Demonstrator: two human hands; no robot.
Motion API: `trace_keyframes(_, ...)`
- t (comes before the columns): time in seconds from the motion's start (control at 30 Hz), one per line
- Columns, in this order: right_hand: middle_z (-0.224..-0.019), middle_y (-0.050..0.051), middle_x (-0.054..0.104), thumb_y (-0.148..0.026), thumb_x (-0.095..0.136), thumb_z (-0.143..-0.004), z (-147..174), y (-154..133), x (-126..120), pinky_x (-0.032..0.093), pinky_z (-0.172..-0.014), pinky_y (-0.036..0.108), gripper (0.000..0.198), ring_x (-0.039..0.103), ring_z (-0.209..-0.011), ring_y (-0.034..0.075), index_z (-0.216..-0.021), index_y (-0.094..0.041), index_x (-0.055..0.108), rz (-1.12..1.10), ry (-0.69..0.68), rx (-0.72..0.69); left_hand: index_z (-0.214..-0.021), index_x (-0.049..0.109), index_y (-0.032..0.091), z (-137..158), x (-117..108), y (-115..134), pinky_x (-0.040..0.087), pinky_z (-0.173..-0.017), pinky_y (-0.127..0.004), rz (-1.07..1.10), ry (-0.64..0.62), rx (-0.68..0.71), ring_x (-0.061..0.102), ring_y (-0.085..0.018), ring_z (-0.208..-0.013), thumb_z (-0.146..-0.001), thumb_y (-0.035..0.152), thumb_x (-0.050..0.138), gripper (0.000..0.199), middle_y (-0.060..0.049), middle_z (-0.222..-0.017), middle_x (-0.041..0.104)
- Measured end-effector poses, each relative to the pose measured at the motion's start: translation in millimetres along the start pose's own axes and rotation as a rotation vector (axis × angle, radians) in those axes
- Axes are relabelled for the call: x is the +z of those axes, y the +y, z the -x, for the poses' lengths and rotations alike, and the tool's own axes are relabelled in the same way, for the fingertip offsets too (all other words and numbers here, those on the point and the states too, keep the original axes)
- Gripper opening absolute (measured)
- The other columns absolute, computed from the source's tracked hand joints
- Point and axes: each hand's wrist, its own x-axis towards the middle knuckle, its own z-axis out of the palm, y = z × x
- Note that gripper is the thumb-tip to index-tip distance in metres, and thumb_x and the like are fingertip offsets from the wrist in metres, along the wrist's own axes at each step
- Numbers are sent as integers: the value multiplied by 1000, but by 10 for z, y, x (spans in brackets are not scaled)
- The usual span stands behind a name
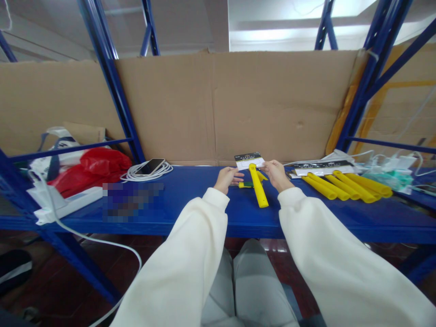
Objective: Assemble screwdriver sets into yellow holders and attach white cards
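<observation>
My left hand (227, 179) pinches the lower left corner of a black-and-white printed card (250, 161). The card's right edge is between the thumb and fingers of my right hand (276, 174). A yellow tapered plastic handle (259, 187) hangs down from the front of the card, its wide end toward me. How it is joined to the card cannot be made out. Behind the handle, partly hidden, a small yellow-and-green object (245, 185) lies on the blue table (197, 195).
Several yellow handles (354, 187) with black-and-white cards (323, 168) lie to the right. At the left are a phone (151, 166) on a coiled white cable (163, 171), a red plastic bag (102, 165) and a white power strip (80, 202). A cardboard sheet (218, 109) stands behind.
</observation>
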Motion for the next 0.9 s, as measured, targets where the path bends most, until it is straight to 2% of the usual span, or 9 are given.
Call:
trace_keyframes(0.1, -60, -3, 65, -10, 72, -64, 37, 4, 18, 58, -64, 25, 35, 67, -61, 13, -58, -22, 40, -7, -20, 39, -77, 64, 14, 17, 14, -14, 45, -55, -20, -18, -72, 49, 66, -12, -60, -86, 16, 64, 9, -11, -87, 75)
trace_keyframes(0.23, -58, -4, 64, -9, 72, -65, 87, 5, 52, 59, -63, 27, 36, 65, -58, 13, -58, -23, 40, 0, -39, 73, -82, 68, 14, 6, 22, -30, 46, -55, -19, 1, -55, 112, 67, -13, -69, -79, 9, 70, 6, -10, -93, 75)
trace_keyframes(0.3, -61, -3, 66, -9, 72, -65, 95, 2, 60, 60, -65, 28, 36, 66, -58, 13, -58, -23, 39, -8, -53, 67, -80, 67, 14, -11, 14, -33, 46, -55, -19, -18, -26, 91, 66, -13, -69, -79, 8, 69, 6, -9, -86, 74)
trace_keyframes(0.4, -63, -2, 67, -9, 72, -65, 89, -3, 58, 61, -69, 30, 35, 67, -60, 14, -59, -23, 40, -39, -73, 52, -78, 69, 14, -26, 1, -38, 49, -58, -21, -59, -56, 35, 67, -15, -67, -80, 12, 69, 3, -10, -78, 73)
trace_keyframes(0.43, -61, -3, 67, -9, 71, -64, 83, -3, 55, 61, -70, 31, 35, 67, -60, 14, -59, -23, 40, -50, -74, 50, -81, 70, 14, -26, -1, -41, 50, -59, -22, -65, -79, 24, 68, -15, -68, -80, 13, 70, 2, -10, -80, 73)
trace_keyframes(0.6, -64, -2, 67, -10, 73, -64, 45, 13, 33, 62, -75, 33, 32, 68, -62, 14, -64, -23, 43, -74, -112, 37, -109, 73, 20, -2, -1, -52, 51, -63, -23, -16, -128, 42, 71, -18, -83, -80, 10, 68, 32, -11, -115, 72)
trace_keyframes(0.67, -67, -2, 68, -10, 72, -64, 38, 18, 32, 62, -77, 34, 30, 69, -65, 14, -67, -23, 45, -81, -136, 28, -117, 71, 22, 5, -1, -48, 51, -64, -22, 32, -131, 56, 71, -19, -89, -79, 10, 69, 40, -10, -123, 69)
trace_keyframes(0.8, -71, -4, 67, -5, 68, -62, 74, -11, 58, 61, -79, 33, 29, 70, -70, 14, -77, -23, 51, -96, -173, 43, -124, 68, 22, 14, -7, -23, 50, -61, -20, 74, -146, 79, 70, -19, -92, -78, 6, 67, 48, -11, -129, 66)
trace_keyframes(0.9, -74, -4, 68, -2, 67, -61, 145, -67, 86, 60, -79, 30, 32, 69, -74, 13, -81, -24, 56, -103, -226, 80, -127, 66, 22, 18, -10, -11, 50, -61, -20, 76, -162, 78, 70, -16, -85, -78, 4, 65, 51, -10, -121, 69)
